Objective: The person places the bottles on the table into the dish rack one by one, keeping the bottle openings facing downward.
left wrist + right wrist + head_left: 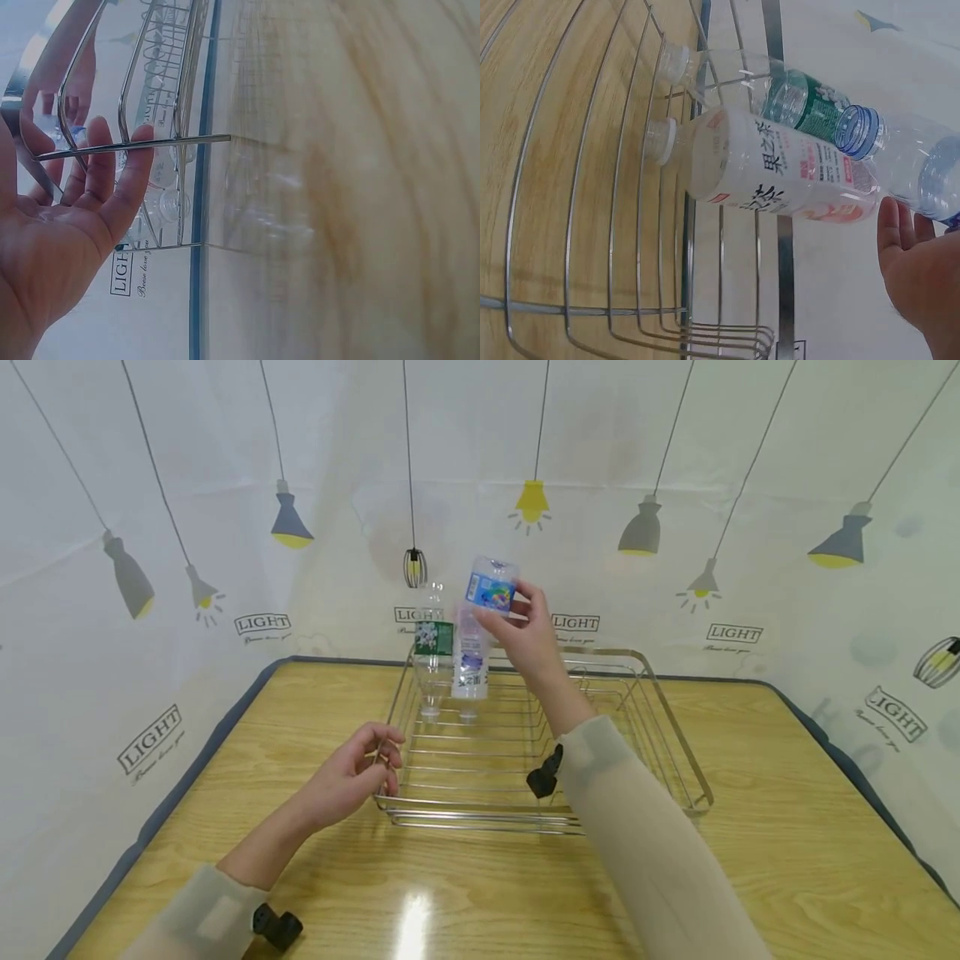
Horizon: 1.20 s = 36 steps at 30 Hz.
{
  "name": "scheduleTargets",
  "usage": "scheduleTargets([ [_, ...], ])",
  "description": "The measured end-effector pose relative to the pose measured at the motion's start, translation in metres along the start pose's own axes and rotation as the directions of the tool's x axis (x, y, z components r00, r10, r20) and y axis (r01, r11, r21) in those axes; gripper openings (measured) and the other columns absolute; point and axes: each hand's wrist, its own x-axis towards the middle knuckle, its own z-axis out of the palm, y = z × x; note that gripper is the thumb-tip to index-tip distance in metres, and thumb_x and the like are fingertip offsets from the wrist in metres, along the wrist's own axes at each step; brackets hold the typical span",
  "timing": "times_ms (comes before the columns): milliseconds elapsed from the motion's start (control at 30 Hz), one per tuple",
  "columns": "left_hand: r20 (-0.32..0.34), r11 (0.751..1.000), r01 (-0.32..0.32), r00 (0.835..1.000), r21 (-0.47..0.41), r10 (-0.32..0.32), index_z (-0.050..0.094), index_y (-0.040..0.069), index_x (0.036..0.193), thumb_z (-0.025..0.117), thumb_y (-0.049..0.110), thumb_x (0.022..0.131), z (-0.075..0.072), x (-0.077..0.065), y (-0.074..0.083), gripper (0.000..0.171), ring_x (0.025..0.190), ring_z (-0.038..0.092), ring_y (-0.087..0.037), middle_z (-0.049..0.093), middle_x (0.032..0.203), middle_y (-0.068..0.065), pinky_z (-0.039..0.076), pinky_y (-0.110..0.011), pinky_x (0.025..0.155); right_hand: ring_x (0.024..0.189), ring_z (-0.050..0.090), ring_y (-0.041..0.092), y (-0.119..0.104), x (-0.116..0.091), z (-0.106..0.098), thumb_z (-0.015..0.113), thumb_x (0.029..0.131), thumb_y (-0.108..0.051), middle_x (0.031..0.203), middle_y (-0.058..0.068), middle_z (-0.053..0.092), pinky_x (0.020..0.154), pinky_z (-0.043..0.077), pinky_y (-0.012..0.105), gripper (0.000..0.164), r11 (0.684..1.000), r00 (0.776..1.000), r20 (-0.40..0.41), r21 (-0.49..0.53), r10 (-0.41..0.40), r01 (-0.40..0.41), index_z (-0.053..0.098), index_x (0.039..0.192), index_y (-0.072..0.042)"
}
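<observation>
My right hand holds a clear plastic bottle with a blue label above the back of a wire dish rack. In the right wrist view, that bottle's blue-ringed open mouth points toward the rack. Two other bottles stand upside down in the rack: a clear one with a green label, and a pale fruit-tea bottle to its right. At the rack's front left corner, my left hand grips the rim, fingers curled about the wires.
The rack rests on a wood-grain table. A white cloth backdrop printed with lamps surrounds the table's back and sides. Upright wire dividers rise in the rack's right half.
</observation>
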Motion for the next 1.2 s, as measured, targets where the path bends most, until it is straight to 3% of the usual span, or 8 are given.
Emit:
scheduleTargets([
  [133,-0.003,1.0,-0.008,1.0,0.006,0.008,0.046,-0.002,0.143,0.049,-0.003,0.103,0.001,-0.001,0.001,0.04,0.09,0.069,-0.023,0.053,0.118,-0.024,0.061,-0.03,0.08,0.132,0.059,0.029,0.008,0.001,-0.005,0.087,0.095,-0.036,0.148,0.01,0.054,0.119,0.053,0.055,0.087,1.0,1.0,-0.003,0.004,0.009,-0.009,0.037,0.166,-0.025],
  [367,-0.009,1.0,-0.01,1.0,0.007,0.01,0.047,-0.001,0.142,0.049,-0.003,0.104,0.0,-0.001,0.002,0.038,0.089,0.069,-0.023,0.053,0.118,-0.024,0.061,-0.03,0.079,0.137,0.058,0.029,0.02,0.005,-0.02,0.081,0.1,-0.033,0.153,0.012,0.051,0.117,0.054,0.045,0.086,0.996,0.999,-0.011,-0.083,0.045,-0.045,0.032,0.169,-0.023],
  [1000,0.001,1.0,-0.022,1.0,-0.002,0.022,0.046,-0.003,0.142,0.044,-0.003,0.105,0.002,-0.001,0.002,0.037,0.087,0.068,-0.022,0.051,0.118,-0.026,0.063,-0.031,0.081,0.133,0.059,0.032,0.03,0.002,-0.03,0.078,0.101,-0.022,0.153,0.016,0.052,0.115,0.055,0.047,0.079,0.962,0.985,-0.067,-0.213,0.159,-0.17,0.034,0.167,-0.018],
  [1200,-0.002,1.0,-0.02,1.0,-0.006,0.02,0.046,-0.003,0.142,0.044,-0.004,0.104,0.003,-0.002,0.003,0.038,0.086,0.068,-0.023,0.051,0.117,-0.026,0.063,-0.031,0.08,0.141,0.058,0.036,0.035,0.003,-0.032,0.076,0.101,-0.02,0.156,0.02,0.053,0.121,0.051,0.051,0.082,0.931,0.973,-0.055,-0.282,0.224,-0.23,0.03,0.168,-0.012],
])
